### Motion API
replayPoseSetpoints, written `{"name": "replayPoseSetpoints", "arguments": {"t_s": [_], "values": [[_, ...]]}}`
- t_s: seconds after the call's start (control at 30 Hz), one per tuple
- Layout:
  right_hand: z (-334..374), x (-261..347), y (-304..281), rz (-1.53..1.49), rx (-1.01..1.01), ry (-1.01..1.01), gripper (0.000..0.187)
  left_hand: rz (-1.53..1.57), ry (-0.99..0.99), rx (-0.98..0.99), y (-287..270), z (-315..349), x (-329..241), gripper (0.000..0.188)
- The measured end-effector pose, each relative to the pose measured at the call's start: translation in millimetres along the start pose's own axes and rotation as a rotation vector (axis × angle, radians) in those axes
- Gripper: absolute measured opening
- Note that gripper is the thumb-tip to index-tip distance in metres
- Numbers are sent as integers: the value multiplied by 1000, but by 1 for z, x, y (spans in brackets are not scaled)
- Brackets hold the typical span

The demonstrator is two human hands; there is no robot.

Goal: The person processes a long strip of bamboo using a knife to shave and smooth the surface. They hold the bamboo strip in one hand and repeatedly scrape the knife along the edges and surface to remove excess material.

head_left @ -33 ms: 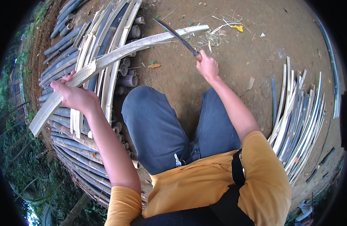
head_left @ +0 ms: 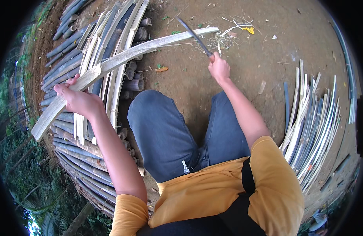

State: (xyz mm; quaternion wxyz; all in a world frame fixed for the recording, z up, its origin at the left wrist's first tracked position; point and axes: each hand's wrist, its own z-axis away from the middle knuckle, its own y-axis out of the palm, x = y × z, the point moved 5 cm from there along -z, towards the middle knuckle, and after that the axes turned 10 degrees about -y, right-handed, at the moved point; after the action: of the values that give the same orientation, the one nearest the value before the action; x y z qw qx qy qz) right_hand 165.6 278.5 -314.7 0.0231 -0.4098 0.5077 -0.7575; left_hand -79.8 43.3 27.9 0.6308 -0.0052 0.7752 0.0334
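A long, pale split bamboo strip (head_left: 128, 54) slants from the lower left up to the right. My left hand (head_left: 81, 99) is closed round its near part, thumb on top. In my right hand (head_left: 219, 69), fingers wrapped about the handle, is a machete (head_left: 196, 38) with a long dark blade. That blade points up and to the left and crosses the strip close to its far end. Whether the edge touches the strip, I cannot tell. Thin pale shavings (head_left: 222, 41) lie on the ground beside the strip's far end.
Under the strip at left are split bamboo pieces (head_left: 117, 84) on a stack of dark bamboo poles (head_left: 85, 155). A bundle of narrow strips (head_left: 313, 129) lies on the bare earth at right. My bent knees (head_left: 154, 114) are between my arms.
My right hand and the machete have shifted slightly to the right, toward the strip's far end. My left hand and the bamboo strip have hardly moved.
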Motion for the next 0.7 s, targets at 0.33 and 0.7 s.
{"name": "replayPoseSetpoints", "arguments": {"t_s": [0.33, 0.7], "values": [[11, -20, -3, -36, -37, 144, 22, 27, -5, 25, 0, 3, -1, 36], [62, 64, -78, -135, 47, -47, 21, 162, 104, 139, 16, 17, -19, 31]]}}
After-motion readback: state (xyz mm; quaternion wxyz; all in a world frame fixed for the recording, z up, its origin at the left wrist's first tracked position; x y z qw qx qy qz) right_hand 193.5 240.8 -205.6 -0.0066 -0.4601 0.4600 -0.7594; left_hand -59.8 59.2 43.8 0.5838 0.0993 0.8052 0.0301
